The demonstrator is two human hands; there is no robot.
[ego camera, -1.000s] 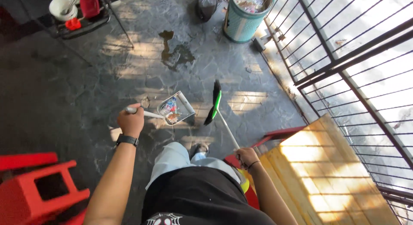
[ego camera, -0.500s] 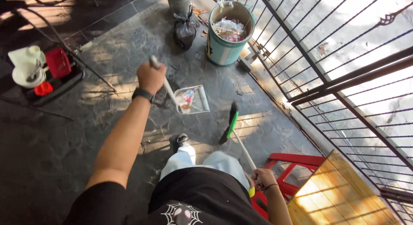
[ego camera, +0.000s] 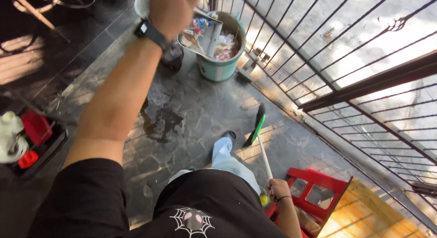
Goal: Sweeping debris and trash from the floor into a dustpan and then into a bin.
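A teal bin [ego camera: 221,60], filled with rubbish, is seen standing on the dark stone floor [ego camera: 191,106] close to a black metal railing [ego camera: 346,83]. A dark bag [ego camera: 172,58] is set just beside the bin, and a wet patch [ego camera: 159,124] is spread over the floor nearer the person. At the far left, a black tray [ego camera: 43,149] with red and white containers is placed on the floor. A red plastic stool [ego camera: 316,194] is found at the lower right, beside a yellow wooden board [ego camera: 364,215].

The left hand [ego camera: 170,10], with a black watch at the wrist, is clenched around the handle of a dustpan [ego camera: 196,35], which is held tilted above the rim of the bin with scraps on it. The right hand [ego camera: 278,190] is closed around the pale handle of a broom [ego camera: 258,138], whose green-and-black head is rested on the floor near the railing, well apart from the bin. A foot in a dark shoe [ego camera: 228,135] is planted just beside the broom head.
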